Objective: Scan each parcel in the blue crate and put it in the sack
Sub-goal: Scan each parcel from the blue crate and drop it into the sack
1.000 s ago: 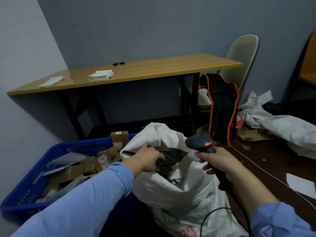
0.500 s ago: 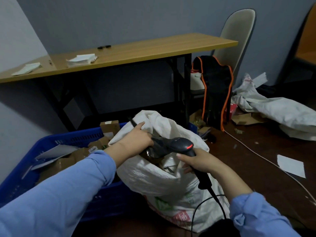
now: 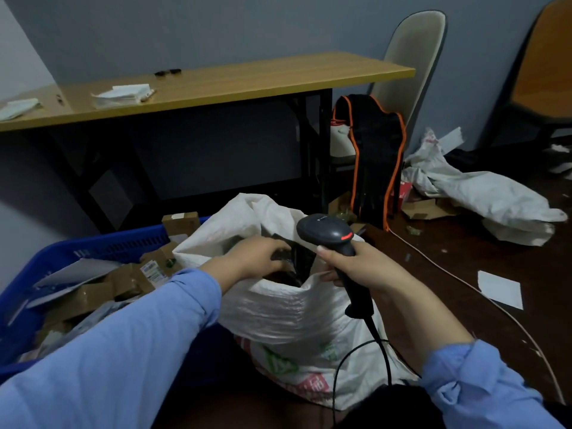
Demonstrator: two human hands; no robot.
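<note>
Has sunk the dark parcel (image 3: 297,258) lower into the mouth of the sack (image 3: 294,308) than half a second ago, when held level with the rim right under the scanner's head; has since lifted the scanner (image 3: 328,230) clear, upright over the right side of the sack's mouth. Reads as scan done and drop under way for this parcel, so probably back to the crate next. Looks soft and glossy, likely a black plastic mailer by the crumple of it, mostly hidden inside the sack with only its upper part showing; no label to be made out. Grips it from above with the left hand (image 3: 257,258), fingers curled down over its near edge, not yet let go as far as can be told. Holds the scanner's handle in the right hand (image 3: 356,267), wrapped fully round it, just over the sack's right rim, with the cable (image 3: 383,345) trailing down the sack's front. Leaves the blue crate (image 3: 102,246) against the sack's left side, heaped with brown cartons and flat mailers (image 3: 130,280) yet to scan. Shows a wooden table (image 3: 247,82) behind the sack, and a black bag (image 3: 374,156) with orange trim behind and to its right, leaning at a pale chair (image 3: 411,57)
</note>
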